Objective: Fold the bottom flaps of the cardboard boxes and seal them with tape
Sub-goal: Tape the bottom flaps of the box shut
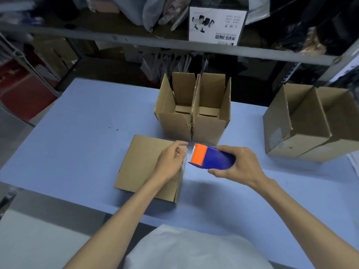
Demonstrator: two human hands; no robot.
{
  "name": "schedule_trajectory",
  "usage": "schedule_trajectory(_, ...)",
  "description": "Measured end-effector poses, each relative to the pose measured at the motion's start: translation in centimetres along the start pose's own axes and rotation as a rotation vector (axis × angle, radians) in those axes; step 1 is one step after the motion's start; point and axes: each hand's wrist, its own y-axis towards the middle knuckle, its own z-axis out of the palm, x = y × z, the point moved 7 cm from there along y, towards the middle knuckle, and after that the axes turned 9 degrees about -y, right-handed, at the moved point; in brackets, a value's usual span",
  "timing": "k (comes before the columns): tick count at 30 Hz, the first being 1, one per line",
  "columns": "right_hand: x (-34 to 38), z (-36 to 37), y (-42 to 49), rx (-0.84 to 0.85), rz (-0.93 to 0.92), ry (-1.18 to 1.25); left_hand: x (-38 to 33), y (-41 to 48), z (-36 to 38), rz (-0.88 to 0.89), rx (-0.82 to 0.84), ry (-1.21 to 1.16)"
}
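Note:
A cardboard box [141, 164] lies on the blue table [77, 133] with its folded flaps facing up. My left hand [171, 162] is over the box's right end, and its fingertips pinch the free end of clear tape [185, 152]. My right hand [239, 166] grips a blue and orange tape dispenser [209, 157] just right of the box, its toothed edge pointing at my left fingers. Two open boxes [194, 113] stand side by side behind, flaps up.
Another pair of open cardboard boxes [310, 123] stands at the table's right edge. Metal shelving [174, 45] with bags and a white printed carton [216, 24] runs across the back. A white garment [194, 249] fills the bottom of the view.

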Motion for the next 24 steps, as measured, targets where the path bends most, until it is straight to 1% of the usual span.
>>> schedule_trajectory(1, 0.5, -0.4, -0.2, -0.022, -0.031, 0.05, -0.1, -0.4, 0.1, -0.103, -0.006, -0.224)
schedule_trajectory(2, 0.9, -0.6, -0.4, -0.033, -0.053, 0.089, -0.1, -0.7, 0.6, -0.203, 0.042, -0.375)
schedule_trajectory(4, 1.5, -0.8, -0.6, -0.051, -0.071, 0.135, -0.3, -1.7, 1.6, -0.327, 0.162, -0.57)
schedule_trajectory(6, 1.9, -1.0, -0.7, -0.078, -0.069, 0.154, -0.5, -2.1, 1.8, -0.345, 0.21, -0.66)
schedule_trajectory(9, 2.2, -0.9, -0.8, -0.062, -0.069, 0.178, -0.5, -2.2, 1.2, -0.313, 0.185, -0.692)
schedule_trajectory(12, 2.0, -0.7, -1.0, -0.054, -0.063, 0.196, -0.3, -2.5, 0.7, -0.392, 0.169, -0.751)
schedule_trajectory(13, 2.0, -0.7, -1.0, -0.056, -0.057, 0.206, -0.2, -2.5, 0.6, -0.408, 0.168, -0.745)
schedule_trajectory(17, 2.1, -0.8, -1.3, -0.044, -0.062, 0.238, -0.7, -2.8, 0.4, -0.375, 0.19, -0.589)
schedule_trajectory(20, 2.3, -0.8, -1.3, -0.032, -0.082, 0.225, -0.8, -2.8, -0.3, -0.358, 0.085, -0.435)
schedule_trajectory(24, 2.5, -0.7, -1.3, -0.026, -0.098, 0.194, -1.9, -2.8, -1.6, -0.218, -0.042, -0.268)
